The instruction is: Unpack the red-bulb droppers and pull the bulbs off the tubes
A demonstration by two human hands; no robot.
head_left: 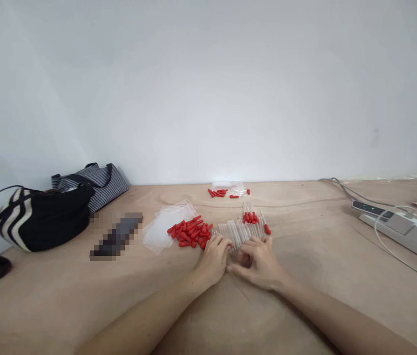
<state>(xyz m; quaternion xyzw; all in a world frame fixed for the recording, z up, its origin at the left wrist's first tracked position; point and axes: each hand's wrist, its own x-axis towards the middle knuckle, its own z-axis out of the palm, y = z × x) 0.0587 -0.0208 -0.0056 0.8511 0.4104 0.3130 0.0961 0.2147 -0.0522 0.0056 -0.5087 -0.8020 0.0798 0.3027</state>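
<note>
A row of clear glass dropper tubes (238, 231) lies side by side on the wooden table in front of both hands. My left hand (215, 256) rests at the row's near left end, its bent fingertips touching the tubes and its thumb mostly hidden. On the right, my right hand (259, 261) curves over the near ends, fingers bent and thumb apart from them. Neither hand visibly grips a tube. To the left is a pile of red rubber bulbs (191, 231). Behind the row lie several droppers with red bulbs fitted (250, 217), and one more dropper (267, 229) lies at its right.
Clear plastic bags (162, 228) lie left of the bulbs. More red bulbs (217, 193) and a small bag (228, 186) lie near the wall. A blurred-out dark object (117, 237), a black bag (53, 217) and a striped bag (110, 185) are left; a power strip (404, 231) is right.
</note>
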